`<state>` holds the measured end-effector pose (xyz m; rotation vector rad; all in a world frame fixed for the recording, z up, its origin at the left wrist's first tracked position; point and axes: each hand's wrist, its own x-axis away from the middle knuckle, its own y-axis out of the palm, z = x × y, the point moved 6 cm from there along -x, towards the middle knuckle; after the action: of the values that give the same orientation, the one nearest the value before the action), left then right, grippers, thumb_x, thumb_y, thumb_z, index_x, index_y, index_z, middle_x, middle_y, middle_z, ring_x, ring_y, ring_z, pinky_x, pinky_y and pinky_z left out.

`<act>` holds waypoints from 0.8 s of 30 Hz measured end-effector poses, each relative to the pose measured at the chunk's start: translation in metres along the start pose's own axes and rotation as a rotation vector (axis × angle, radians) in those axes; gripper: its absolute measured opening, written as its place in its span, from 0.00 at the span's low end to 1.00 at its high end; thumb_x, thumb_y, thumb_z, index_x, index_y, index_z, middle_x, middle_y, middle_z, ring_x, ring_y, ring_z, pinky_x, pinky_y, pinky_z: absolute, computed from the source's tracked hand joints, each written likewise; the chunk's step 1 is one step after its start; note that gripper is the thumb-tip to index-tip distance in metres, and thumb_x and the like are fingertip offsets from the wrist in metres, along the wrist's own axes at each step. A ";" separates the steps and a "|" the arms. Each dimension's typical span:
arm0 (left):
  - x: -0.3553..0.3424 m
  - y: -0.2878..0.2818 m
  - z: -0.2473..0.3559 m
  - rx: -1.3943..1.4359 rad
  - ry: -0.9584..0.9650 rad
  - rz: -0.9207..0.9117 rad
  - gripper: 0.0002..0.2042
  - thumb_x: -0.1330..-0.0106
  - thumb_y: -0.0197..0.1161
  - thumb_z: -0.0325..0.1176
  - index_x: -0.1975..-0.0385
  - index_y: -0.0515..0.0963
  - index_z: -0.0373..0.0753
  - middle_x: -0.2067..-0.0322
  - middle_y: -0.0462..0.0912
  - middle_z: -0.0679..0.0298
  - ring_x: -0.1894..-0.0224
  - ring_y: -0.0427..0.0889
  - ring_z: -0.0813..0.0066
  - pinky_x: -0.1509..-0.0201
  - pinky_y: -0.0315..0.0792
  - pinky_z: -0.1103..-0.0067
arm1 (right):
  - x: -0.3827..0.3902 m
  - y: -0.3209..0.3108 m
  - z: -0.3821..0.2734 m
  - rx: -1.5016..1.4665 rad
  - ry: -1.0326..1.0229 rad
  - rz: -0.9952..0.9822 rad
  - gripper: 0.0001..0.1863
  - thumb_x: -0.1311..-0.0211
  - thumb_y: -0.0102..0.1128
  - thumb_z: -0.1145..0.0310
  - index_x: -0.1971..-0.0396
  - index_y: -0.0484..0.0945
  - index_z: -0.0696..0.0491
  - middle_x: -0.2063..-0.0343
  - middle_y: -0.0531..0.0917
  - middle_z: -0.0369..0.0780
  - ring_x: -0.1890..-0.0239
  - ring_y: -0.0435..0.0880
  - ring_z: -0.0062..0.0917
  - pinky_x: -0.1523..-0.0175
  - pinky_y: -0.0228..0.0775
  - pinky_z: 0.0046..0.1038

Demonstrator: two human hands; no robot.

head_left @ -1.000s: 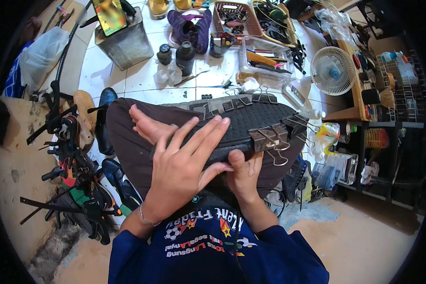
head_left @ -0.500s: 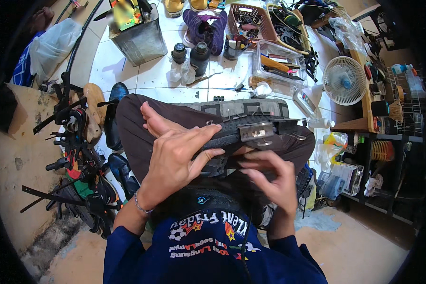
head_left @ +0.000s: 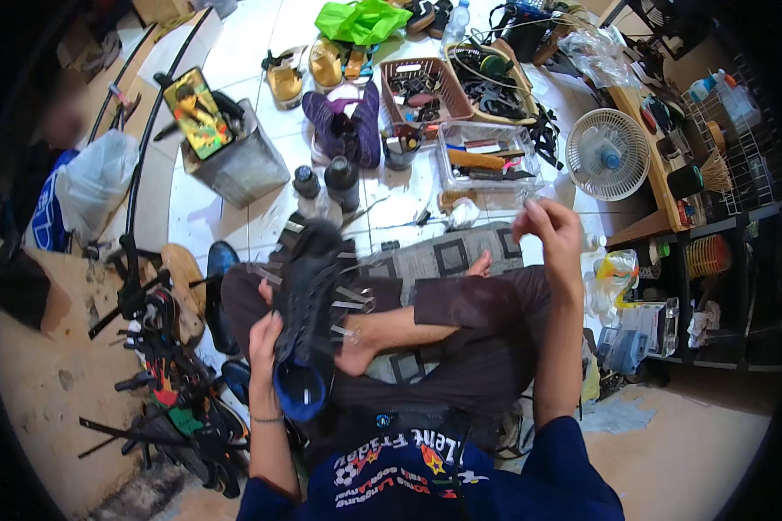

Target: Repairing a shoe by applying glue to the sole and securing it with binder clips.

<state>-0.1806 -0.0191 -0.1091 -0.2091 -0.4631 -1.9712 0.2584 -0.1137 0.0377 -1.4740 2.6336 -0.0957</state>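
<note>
Left of centre in the frame: a black shoe [head_left: 311, 269], slightly blurred, held above the lap with its toe toward the top and its blue-lined opening toward the bottom.
Shoe edges: metal binder clips [head_left: 349, 305] stick out along both sides.
Left hand [head_left: 265, 343]: grasping the shoe by its left side, near the heel end.
Right hand [head_left: 552, 227]: raised right of centre, well apart from the shoe, fingers bent inward; whether they pinch anything small, I cannot tell.
Lap: dark trousers [head_left: 487, 300], legs crossed, a bare foot [head_left: 356, 343] just right of the shoe.
Under the legs: a grey patterned mat [head_left: 447, 252], centre of the frame.
Upper centre: purple shoes [head_left: 347, 126] on the white tiled floor [head_left: 213, 208], with dark bottles [head_left: 342, 184] just below them.
Right of the purple shoes: a brown basket [head_left: 457, 97] full of small parts, and below it a clear tray holding an orange-handled tool [head_left: 476, 160].
Upper left: a grey square bin [head_left: 243, 174].
Upper right: a white fan [head_left: 608, 156] beside a wooden desk [head_left: 656, 178].
Lower left: a heap of black clamps and shoes [head_left: 161, 382].
</note>
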 end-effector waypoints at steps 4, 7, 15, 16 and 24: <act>0.011 -0.035 -0.039 0.140 -0.103 0.139 0.19 0.28 0.57 0.35 0.45 0.74 0.29 0.49 0.79 0.61 0.48 0.77 0.74 0.41 0.68 0.78 | -0.109 0.005 0.041 0.107 -0.027 -0.073 0.18 0.31 0.58 0.60 0.72 0.80 0.62 0.78 0.81 0.37 0.79 0.77 0.17 0.71 0.69 0.20; 0.014 -0.050 -0.058 0.202 -0.155 0.220 0.19 0.28 0.56 0.36 0.44 0.74 0.29 0.49 0.79 0.60 0.48 0.77 0.73 0.40 0.68 0.77 | -0.213 0.012 0.083 0.354 0.032 -0.003 0.16 0.36 0.61 0.59 0.68 0.84 0.60 0.77 0.85 0.39 0.78 0.80 0.17 0.69 0.74 0.23; -0.003 -0.071 -0.084 0.279 -0.297 0.334 0.20 0.27 0.54 0.38 0.43 0.72 0.29 0.48 0.78 0.59 0.47 0.77 0.72 0.39 0.68 0.76 | -0.396 0.070 0.215 1.101 -0.285 -0.057 0.12 0.45 0.63 0.66 0.60 0.84 0.49 0.64 0.85 0.48 0.57 0.83 0.44 0.52 0.75 0.42; -0.002 -0.073 -0.084 0.281 -0.317 0.345 0.20 0.27 0.54 0.39 0.43 0.72 0.29 0.48 0.78 0.58 0.47 0.77 0.71 0.39 0.68 0.76 | -0.404 0.069 0.234 1.161 -0.186 -0.103 0.12 0.45 0.63 0.66 0.60 0.84 0.48 0.64 0.85 0.48 0.57 0.83 0.44 0.52 0.75 0.43; 0.003 -0.091 -0.075 0.298 -0.347 0.355 0.22 0.26 0.52 0.41 0.42 0.70 0.29 0.47 0.76 0.57 0.46 0.77 0.70 0.38 0.67 0.74 | -0.374 0.044 0.195 1.162 -0.464 0.004 0.11 0.37 0.58 0.66 0.59 0.79 0.56 0.59 0.84 0.47 0.59 0.84 0.35 0.56 0.76 0.36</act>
<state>-0.2597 -0.0186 -0.1966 -0.4163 -0.8741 -1.5006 0.4412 0.2291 -0.1324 -0.8861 1.6333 -0.9492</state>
